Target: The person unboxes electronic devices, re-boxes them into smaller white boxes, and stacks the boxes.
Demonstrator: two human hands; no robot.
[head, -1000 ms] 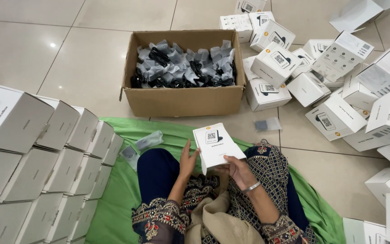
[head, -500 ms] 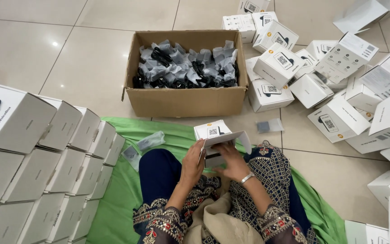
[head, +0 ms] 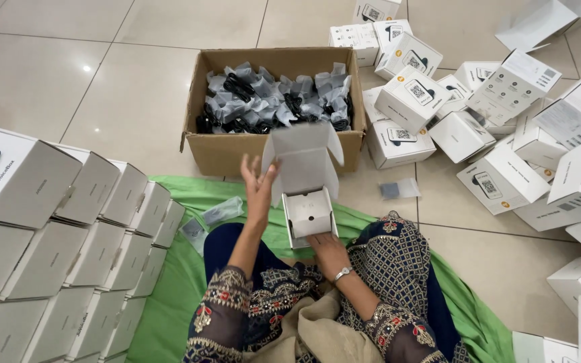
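The box is small, white and open, and it sits in front of the person, above the lap and just before the carton. Its lid stands up, with the two side flaps spread out. Inside the box a white insert is visible.

In the head view, the right hand is under the box and grasps it from below; a bracelet is on this wrist. The left hand is raised beside the lid, at its left edge, with the fingers spread and loose. It holds nothing. I cannot tell if the fingertips touch the lid or are only very near.

The carton is brown and open, and it is full of black parts in clear bags. At the left, closed white boxes are stacked in tidy rows. At the right, a heap of boxes lies loose on the tiled floor, some tilted, some on their side. The person sits on a green cloth. On this cloth, near the left knee, lies a small clear bag. A small grey bag lies on the floor at the right of the carton.
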